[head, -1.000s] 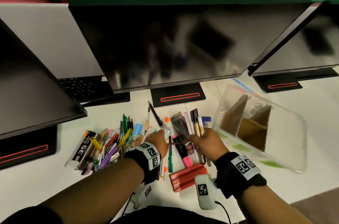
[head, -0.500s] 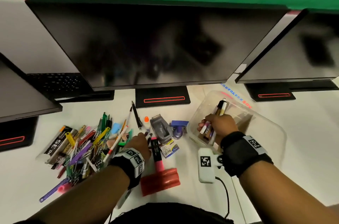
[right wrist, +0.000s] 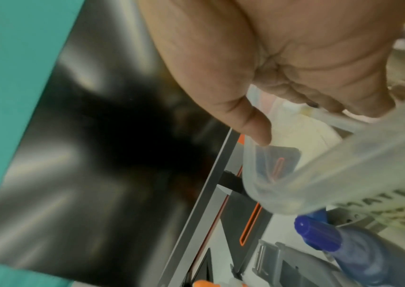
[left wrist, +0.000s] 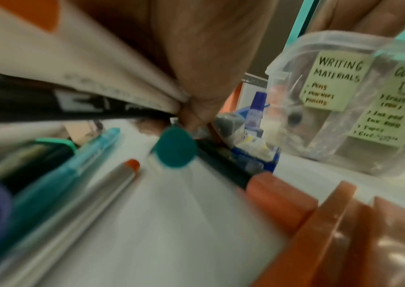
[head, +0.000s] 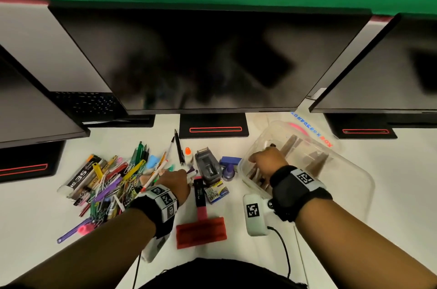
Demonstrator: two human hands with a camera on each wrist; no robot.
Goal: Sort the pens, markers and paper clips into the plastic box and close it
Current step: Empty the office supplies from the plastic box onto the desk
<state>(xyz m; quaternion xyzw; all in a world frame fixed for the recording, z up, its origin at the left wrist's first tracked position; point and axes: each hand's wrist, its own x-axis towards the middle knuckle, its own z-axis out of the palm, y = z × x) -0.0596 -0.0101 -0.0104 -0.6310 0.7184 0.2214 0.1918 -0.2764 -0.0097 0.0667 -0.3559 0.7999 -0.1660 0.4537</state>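
A clear plastic box (head: 345, 170) sits open on the white tabletop (head: 390, 158), to the right in the head view, with brown cardboard dividers inside and two handwritten labels on its side. The right hand (head: 267, 161) reaches into its near left compartment among a few pens (head: 256, 176); whether its fingers grip anything cannot be told. The left hand (head: 175, 181) is at the right edge of a loose pile of pens, markers and paper clips (head: 111, 184) to the left of the box, and its fingers pinch a small bundle of pens, at least three in the left wrist view. Between pile and box lie one grey tape dispenser (head: 208, 167), one glue bottle (head: 188, 155), one blue ink bottle (head: 228, 170), one small staple box (head: 217, 191), one pink-capped marker (head: 199, 196) and one red tray (head: 201, 232). To do this step well, the left hand should probably lift its bundle level and drop it in the "writing materials" compartment. Three monitors stand behind.
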